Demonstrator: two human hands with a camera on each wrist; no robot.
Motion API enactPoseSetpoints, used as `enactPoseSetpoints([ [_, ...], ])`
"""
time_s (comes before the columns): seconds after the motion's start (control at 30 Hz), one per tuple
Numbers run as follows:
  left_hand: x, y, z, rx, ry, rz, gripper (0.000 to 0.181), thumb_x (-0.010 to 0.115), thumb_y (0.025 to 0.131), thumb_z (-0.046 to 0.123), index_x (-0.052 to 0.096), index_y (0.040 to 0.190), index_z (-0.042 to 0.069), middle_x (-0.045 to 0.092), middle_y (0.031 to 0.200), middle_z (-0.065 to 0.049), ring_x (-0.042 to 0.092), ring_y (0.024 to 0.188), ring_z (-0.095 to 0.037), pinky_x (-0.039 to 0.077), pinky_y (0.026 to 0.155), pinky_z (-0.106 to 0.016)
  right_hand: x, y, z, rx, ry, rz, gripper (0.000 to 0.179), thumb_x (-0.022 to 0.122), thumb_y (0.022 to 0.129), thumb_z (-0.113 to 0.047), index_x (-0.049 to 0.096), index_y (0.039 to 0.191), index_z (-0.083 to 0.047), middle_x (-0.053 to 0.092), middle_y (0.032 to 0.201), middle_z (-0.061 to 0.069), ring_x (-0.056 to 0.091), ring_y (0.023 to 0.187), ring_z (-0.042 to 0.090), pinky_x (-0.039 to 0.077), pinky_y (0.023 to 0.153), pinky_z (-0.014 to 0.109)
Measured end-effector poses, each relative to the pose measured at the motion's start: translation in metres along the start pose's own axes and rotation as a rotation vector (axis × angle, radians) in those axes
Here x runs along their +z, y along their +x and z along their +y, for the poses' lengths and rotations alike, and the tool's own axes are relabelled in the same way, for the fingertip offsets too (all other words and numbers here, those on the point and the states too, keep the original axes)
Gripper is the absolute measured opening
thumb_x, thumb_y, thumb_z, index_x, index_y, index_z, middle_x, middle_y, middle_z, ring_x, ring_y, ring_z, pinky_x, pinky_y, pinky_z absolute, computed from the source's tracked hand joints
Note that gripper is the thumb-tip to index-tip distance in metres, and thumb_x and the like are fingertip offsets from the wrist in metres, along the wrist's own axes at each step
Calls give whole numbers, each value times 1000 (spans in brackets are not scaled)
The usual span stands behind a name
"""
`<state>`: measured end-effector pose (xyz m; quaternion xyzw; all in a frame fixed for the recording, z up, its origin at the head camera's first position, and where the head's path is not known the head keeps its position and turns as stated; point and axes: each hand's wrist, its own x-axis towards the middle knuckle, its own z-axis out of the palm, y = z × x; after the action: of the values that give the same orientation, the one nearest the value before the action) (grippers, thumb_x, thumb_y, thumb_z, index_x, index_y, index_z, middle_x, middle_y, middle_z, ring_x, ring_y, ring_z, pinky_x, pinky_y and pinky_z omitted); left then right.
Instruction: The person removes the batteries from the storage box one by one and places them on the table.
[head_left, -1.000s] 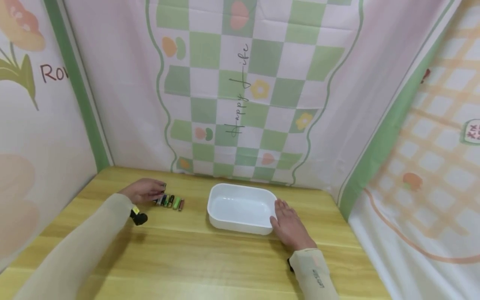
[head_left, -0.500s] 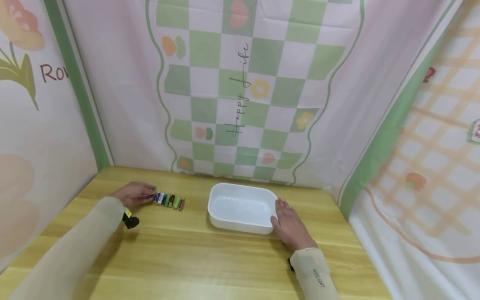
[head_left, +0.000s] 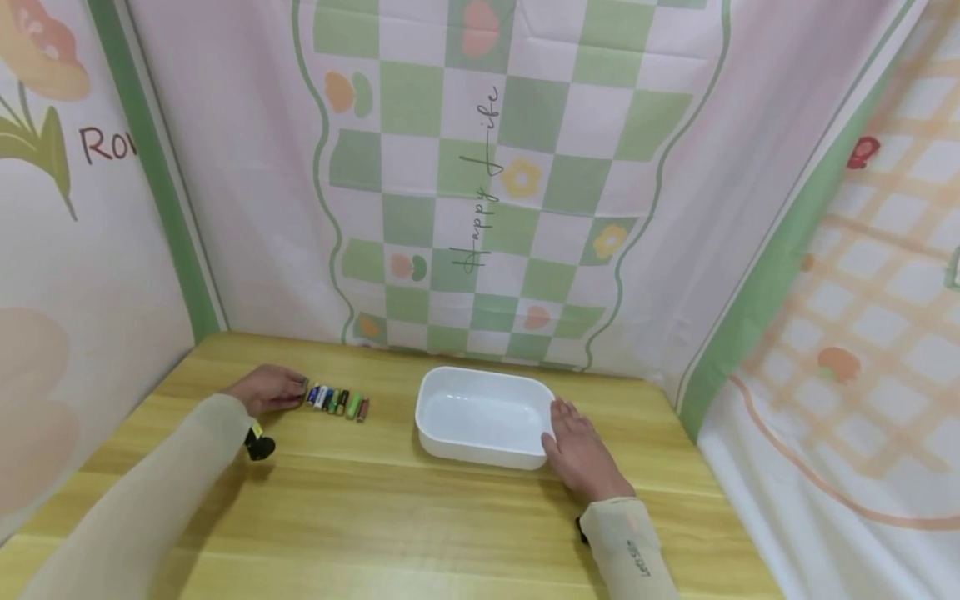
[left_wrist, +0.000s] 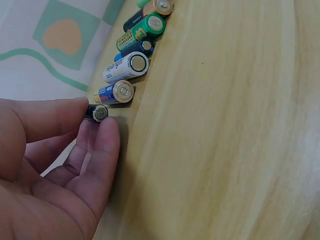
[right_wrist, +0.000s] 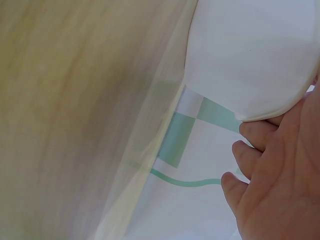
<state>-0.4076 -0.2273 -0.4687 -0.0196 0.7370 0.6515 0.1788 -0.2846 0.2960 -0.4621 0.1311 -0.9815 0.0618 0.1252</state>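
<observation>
At the left end of a row of batteries, my left hand [head_left: 267, 389] pinches a small dark battery [left_wrist: 99, 113] between thumb and fingers. Beside it in the left wrist view lie a blue battery with a gold end [left_wrist: 115, 93], a white battery [left_wrist: 125, 68], and a green one [left_wrist: 145, 31]. The row reaches right to a light green battery [head_left: 353, 407] and a reddish one [head_left: 363, 409]. My right hand [head_left: 585, 454] rests with extended fingers against the right side of a white rectangular basin [head_left: 480, 456], which has nothing in it.
The wooden table [head_left: 390, 525] meets a green checkered curtain [head_left: 487, 208] along its back edge. Printed cloth also hangs at the left and right sides. The basin stands to the right of the batteries, with bare wood between.
My left hand has shifted left with the dark battery to the row's left end and lowered it there, uncovering the blue and white batteries. The right hand and basin stay put.
</observation>
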Motion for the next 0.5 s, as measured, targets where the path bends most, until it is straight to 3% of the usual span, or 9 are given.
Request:
enactPoseSetpoints([
  [0.27,1,3,-2,36,208,53,42,58,78,-7,42,116,-17,54,103,-27,59,79,-22,53,73,-33,0,0,-1,2,17,-5,60,27,95,-39,18,139,3,17,145,15,13,132,30,13,107,46],
  [0.5,3,10,1,17,309,97,40,61,77,-3,48,113,-14,58,101,-21,58,76,-19,53,68,-30,-2,1,-3,13,20,-18,60,28,95,-38,18,139,3,17,145,15,13,132,30,13,107,46],
])
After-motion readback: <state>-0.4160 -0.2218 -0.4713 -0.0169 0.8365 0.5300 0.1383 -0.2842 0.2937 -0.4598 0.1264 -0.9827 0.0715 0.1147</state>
